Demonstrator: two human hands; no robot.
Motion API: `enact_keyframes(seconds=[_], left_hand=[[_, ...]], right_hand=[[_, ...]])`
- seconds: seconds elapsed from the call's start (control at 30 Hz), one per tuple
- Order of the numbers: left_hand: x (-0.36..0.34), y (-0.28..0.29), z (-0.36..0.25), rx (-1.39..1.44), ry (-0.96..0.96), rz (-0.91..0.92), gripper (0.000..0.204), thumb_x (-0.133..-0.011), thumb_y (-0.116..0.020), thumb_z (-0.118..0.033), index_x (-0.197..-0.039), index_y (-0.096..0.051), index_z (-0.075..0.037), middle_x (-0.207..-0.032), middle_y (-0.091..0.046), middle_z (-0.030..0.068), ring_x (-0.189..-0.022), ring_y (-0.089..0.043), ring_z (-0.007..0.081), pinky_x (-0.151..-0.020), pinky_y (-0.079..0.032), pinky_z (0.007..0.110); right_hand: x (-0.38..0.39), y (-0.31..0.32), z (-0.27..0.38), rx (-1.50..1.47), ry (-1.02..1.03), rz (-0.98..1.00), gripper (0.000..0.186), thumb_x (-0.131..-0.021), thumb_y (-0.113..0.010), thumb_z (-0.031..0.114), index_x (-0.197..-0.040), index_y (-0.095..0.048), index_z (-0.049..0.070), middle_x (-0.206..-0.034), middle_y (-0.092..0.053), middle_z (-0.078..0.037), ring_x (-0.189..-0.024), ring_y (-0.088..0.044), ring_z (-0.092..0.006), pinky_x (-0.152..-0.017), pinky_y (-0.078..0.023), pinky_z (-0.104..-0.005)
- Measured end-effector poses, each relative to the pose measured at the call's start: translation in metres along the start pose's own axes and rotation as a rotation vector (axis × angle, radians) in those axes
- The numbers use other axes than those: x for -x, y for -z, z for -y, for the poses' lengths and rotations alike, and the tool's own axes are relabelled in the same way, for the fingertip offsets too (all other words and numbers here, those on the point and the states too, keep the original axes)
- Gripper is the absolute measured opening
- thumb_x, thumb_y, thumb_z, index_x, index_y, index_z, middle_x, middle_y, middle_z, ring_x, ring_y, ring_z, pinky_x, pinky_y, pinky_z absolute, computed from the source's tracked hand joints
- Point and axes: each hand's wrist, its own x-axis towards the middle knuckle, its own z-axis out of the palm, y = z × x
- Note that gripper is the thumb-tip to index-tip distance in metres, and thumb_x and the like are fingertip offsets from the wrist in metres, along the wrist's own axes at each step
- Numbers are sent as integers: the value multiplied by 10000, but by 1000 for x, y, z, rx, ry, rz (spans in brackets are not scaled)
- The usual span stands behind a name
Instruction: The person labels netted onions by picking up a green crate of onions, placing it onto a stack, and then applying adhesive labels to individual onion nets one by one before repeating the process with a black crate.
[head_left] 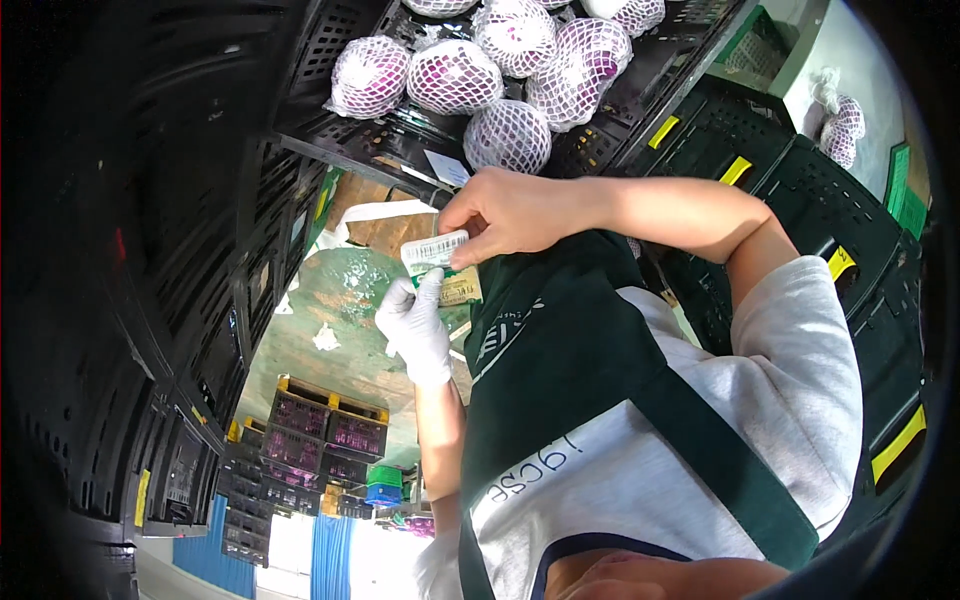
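A small printed label [435,250], white with a barcode at the top and green and yellowish lower down, is pinched between my hands in front of the apron. My left hand [415,325], in a white glove, grips its lower edge with thumb and fingers. My bare right hand [525,212] is closed on its upper right edge, with the fingers curled. Just beyond my hands stands a black crate [350,150] holding several round purple items [453,77] in white foam nets. A white card [447,168] is on the crate's near rim.
Black crates [130,300] are stacked high on the left. More black crates with yellow handles [735,170] stand on the right. Another netted item [842,132] lies on a pale surface at far right. Stacked crates [300,430] stand on the greenish floor [350,290].
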Motion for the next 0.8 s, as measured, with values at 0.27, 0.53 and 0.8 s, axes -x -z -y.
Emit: enact_keyframes(seconds=[0.27,0.53,0.8], left_hand=[[-6,6,-38,186,-133,35,112,-854,-658,-48,-924,-581,-7,-892,-633,52,-800,-572,86,-734,-473,235],[17,44,1,-5,53,43,72,-856,-638,0,-923,-610,-4,-860,-636,25,-785,-548,70,-743,-453,221],[8,36,-3,129,20,119,222,-900,-570,-9,-1121,-573,8,-1046,-604,59,-937,-546,100,-858,-436,240]], right_hand=[[-44,17,0,193,431,-656,182,-834,-600,168,-985,-634,72,-800,-626,-89,-737,-598,-190,-693,-478,-334],[-139,105,-90,891,-148,-1146,752,-678,-746,464,-1246,-489,44,-1149,-539,-157,-1127,-496,-318,-888,-452,-457],[-147,85,-109,878,64,-1010,713,-702,-765,237,-1322,-444,92,-1283,-478,-117,-1185,-440,-314,-1002,-369,-431]])
